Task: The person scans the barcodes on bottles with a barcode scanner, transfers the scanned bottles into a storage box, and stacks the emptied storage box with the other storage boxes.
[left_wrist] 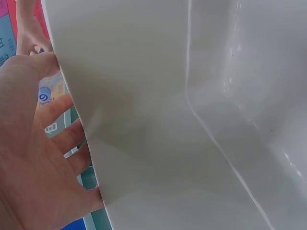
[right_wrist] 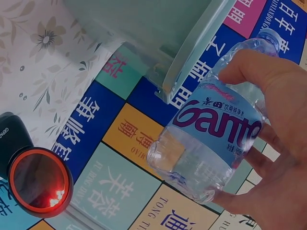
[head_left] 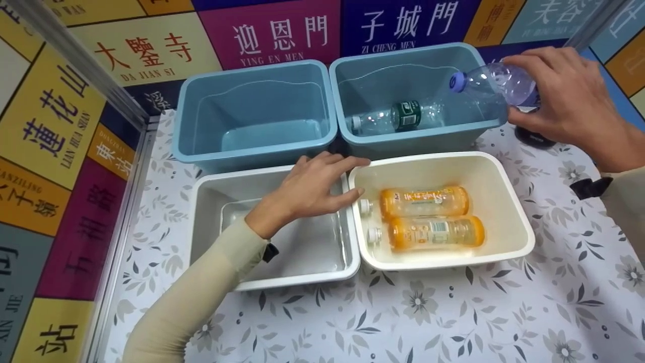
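My right hand (head_left: 574,98) grips a clear plastic water bottle (right_wrist: 211,124) with a blue-purple label. Held tilted over the right edge of the right blue bin (head_left: 408,138), the bottle points its purple cap (head_left: 457,81) inward. Inside that bin lies another clear bottle (head_left: 405,116) with a green label. My left hand (head_left: 312,187), fingers spread, is at the adjoining rims of the grey-white bin (head_left: 274,285) and the cream bin (head_left: 443,264). Two clear bottles with orange labels, an upper one (head_left: 423,201) and a lower one (head_left: 436,233), lie in the cream bin.
A second blue bin (head_left: 252,113) stands at the back left, with nothing visible inside. A round black device (head_left: 534,137) sits beyond the right blue bin. Floral cloth (head_left: 418,322) covers the table, and panels with printed characters (head_left: 282,35) rise behind and at the left.
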A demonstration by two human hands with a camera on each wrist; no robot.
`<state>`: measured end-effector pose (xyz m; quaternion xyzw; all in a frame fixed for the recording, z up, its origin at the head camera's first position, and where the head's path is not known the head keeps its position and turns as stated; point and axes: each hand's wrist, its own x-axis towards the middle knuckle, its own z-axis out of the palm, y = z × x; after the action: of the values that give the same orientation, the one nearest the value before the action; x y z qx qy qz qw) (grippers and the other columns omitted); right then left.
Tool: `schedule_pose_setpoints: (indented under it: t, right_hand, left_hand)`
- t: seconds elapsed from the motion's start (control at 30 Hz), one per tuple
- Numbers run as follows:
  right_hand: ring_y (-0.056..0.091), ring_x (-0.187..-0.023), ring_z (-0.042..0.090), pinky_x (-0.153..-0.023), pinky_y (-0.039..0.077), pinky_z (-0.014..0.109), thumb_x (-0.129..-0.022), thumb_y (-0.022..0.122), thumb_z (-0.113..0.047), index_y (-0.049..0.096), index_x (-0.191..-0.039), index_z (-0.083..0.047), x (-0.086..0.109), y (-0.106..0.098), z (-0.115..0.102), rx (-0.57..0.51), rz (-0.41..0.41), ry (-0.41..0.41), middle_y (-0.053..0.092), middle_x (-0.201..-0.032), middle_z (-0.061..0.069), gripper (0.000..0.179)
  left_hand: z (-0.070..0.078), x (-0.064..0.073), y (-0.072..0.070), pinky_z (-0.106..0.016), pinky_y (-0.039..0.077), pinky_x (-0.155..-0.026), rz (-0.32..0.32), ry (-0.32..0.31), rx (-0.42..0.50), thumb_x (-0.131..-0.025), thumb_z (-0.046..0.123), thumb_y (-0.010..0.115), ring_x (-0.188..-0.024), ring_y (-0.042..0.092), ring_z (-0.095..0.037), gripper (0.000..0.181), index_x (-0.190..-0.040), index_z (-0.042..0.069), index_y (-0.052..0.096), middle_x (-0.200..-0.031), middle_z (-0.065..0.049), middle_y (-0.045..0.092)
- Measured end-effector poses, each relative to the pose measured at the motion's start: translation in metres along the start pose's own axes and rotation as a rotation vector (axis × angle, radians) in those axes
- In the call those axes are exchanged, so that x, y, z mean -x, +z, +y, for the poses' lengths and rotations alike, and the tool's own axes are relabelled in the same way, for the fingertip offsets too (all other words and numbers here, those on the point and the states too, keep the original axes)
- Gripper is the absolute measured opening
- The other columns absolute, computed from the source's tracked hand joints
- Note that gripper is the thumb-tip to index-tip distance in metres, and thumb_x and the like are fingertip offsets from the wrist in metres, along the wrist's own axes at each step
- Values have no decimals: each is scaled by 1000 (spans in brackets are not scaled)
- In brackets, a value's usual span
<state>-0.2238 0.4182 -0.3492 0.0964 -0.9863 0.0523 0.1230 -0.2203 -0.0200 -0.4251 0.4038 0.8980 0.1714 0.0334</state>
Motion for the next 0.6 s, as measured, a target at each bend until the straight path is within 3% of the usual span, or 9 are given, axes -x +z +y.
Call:
schedule_pose_setpoints:
  t: [0.6]
  right_hand:
    - [28, -148, 37, -120, 15, 66, -87, 74, -24, 33, -157, -33, -11, 7, -19, -27, -20, -156, 34, -163, 7, 81]
  left_hand:
    - [-1, 0, 1, -41, 41, -80, 12, 12, 4, -94, 64, 48, -113, 53, -13, 55, -146, 46, 44, -128, 10, 63]
